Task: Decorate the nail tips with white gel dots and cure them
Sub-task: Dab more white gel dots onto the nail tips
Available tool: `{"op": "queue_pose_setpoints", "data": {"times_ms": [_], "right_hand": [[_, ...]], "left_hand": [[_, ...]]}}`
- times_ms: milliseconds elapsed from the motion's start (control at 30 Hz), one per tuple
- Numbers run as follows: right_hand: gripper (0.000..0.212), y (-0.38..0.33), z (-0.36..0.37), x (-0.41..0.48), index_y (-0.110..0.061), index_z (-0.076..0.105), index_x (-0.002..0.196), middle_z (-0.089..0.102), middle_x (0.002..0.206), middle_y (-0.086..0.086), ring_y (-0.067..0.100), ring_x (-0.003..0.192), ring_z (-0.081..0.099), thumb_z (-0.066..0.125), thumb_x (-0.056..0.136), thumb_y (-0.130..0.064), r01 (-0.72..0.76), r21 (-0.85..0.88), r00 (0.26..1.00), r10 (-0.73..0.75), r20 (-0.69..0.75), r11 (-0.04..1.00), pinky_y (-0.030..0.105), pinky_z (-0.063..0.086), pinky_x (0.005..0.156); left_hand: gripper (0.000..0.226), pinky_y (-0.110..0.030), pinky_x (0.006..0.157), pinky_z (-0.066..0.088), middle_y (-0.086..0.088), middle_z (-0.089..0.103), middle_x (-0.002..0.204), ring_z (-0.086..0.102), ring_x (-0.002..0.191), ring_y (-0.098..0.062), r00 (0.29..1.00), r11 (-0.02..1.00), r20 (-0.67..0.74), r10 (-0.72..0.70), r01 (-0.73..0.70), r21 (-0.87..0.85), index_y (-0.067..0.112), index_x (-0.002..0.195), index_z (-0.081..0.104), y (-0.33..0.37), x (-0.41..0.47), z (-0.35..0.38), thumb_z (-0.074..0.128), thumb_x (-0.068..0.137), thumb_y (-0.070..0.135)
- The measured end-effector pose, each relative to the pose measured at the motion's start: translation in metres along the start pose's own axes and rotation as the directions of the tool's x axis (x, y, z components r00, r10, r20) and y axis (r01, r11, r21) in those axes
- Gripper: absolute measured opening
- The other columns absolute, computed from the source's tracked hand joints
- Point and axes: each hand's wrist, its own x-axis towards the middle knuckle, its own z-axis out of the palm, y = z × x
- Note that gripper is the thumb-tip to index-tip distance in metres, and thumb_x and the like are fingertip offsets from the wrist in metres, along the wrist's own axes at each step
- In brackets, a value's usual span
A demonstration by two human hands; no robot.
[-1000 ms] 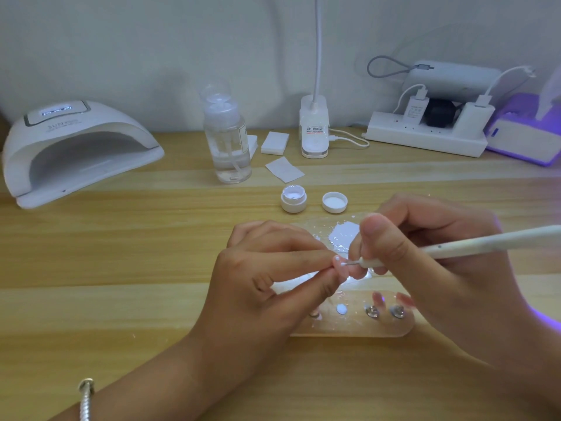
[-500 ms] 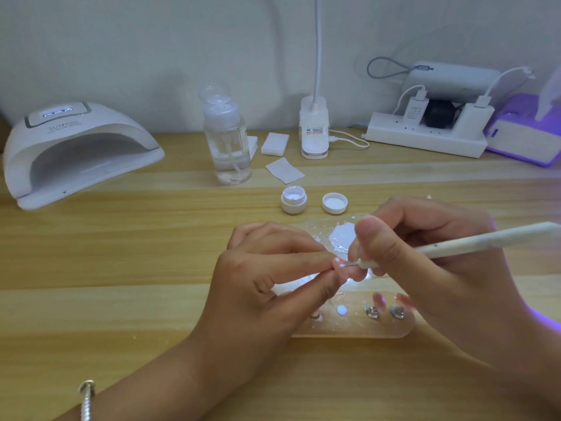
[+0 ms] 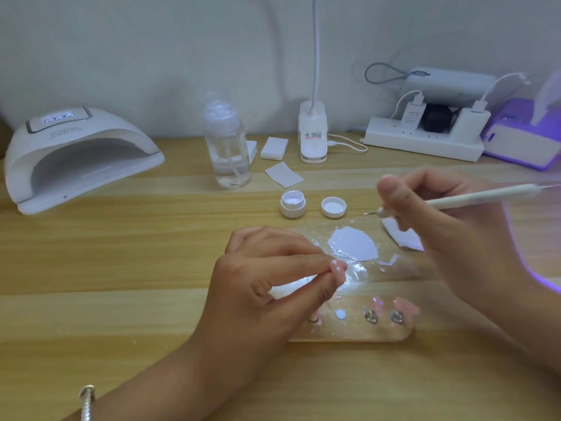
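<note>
**Reloading the dotting pen between dots**

The pink nail tip [image 3: 338, 268] is pinched between the thumb and forefinger of our left hand [image 3: 258, 284], just above the near edge of the clear palette [image 3: 403, 270]. A few small white dots show on it, though we cannot count them for sure. Our right hand [image 3: 449, 235] grips the dotting pen [image 3: 473, 197] like a pencil. Its fine metal point hangs over the far side of the palette, apart from the nail tip and just beyond the puddle of white gel [image 3: 353, 243].

We judge the step in hand to be picking up fresh gel for the next dot. To do it well, we should touch only the very end of the point to the puddle's edge and lift straight up with a small bead. Too much gel would spread and run into the neighbouring dots. The left hand should grip the tip by its sides, so that no finger smears the wet gel, and turn its face squarely toward the pen.

Behind the palette stand the open gel jar [image 3: 293, 205] and its lid [image 3: 333, 207]. Nearest us lies the clear holder [image 3: 349, 334], with other pink tips [image 3: 406, 305] on its pegs. The curing lamp [image 3: 76, 156] sits well apart at the far left of the table [image 3: 136, 268], its mouth facing us.
</note>
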Motion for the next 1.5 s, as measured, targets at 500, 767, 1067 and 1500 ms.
{"op": "queue_pose_setpoints", "data": {"times_ms": [500, 767, 1067, 1500], "right_hand": [[0.037, 0.036, 0.0, 0.005, -0.036, 0.068, 0.066, 0.066, 0.063, -0.016, 0.005, 0.068, 0.064, 0.051, 0.097, -0.049, 0.145, -0.396, 0.986, -0.097, 0.138, 0.907, 0.008, 0.042, 0.059], [0.037, 0.034, -0.003, 0.003, -0.026, 0.071, 0.073, 0.066, 0.066, -0.011, 0.008, 0.072, 0.064, 0.051, 0.099, -0.041, 0.107, -0.346, 0.994, -0.109, 0.015, 0.932, 0.016, 0.043, 0.068], [0.032, -0.01, 0.009, -0.014, -0.021, 0.071, 0.072, 0.067, 0.063, 0.002, 0.013, 0.057, 0.061, 0.068, 0.084, -0.05, 0.035, 0.099, 0.998, -0.04, 0.052, 0.994, 0.027, 0.05, 0.054], [0.037, -0.023, 0.024, -0.03, -0.016, 0.062, 0.066, 0.063, 0.058, 0.004, 0.032, 0.045, 0.053, 0.057, 0.092, -0.04, 0.044, 0.089, 0.985, -0.058, 0.164, 0.995, 0.031, 0.041, 0.04]], "left_hand": [[0.015, -0.028, 0.091, 0.039, 0.019, 0.073, 0.087, 0.066, 0.091, -0.001, 0.999, 0.999, -0.013, -0.033, 0.033, 0.01, 0.026, 0.079, 0.079, -0.001, 0.001, 0.0, 0.068, 0.085, 0.035], [0.013, -0.035, 0.09, 0.041, 0.02, 0.073, 0.086, 0.067, 0.09, -0.003, 0.999, 1.0, -0.013, -0.03, 0.03, 0.008, 0.027, 0.079, 0.079, -0.001, 0.0, 0.0, 0.069, 0.085, 0.035], [0.012, -0.031, 0.089, 0.04, 0.019, 0.072, 0.083, 0.067, 0.088, -0.002, 0.999, 0.999, -0.017, -0.028, 0.028, 0.025, 0.027, 0.079, 0.079, -0.001, 0.001, 0.001, 0.07, 0.084, 0.034], [0.011, -0.037, 0.086, 0.041, 0.021, 0.072, 0.086, 0.066, 0.09, -0.002, 1.0, 1.0, 0.006, 0.004, -0.004, 0.009, 0.034, 0.086, 0.079, 0.001, 0.002, -0.001, 0.068, 0.085, 0.034]]}}
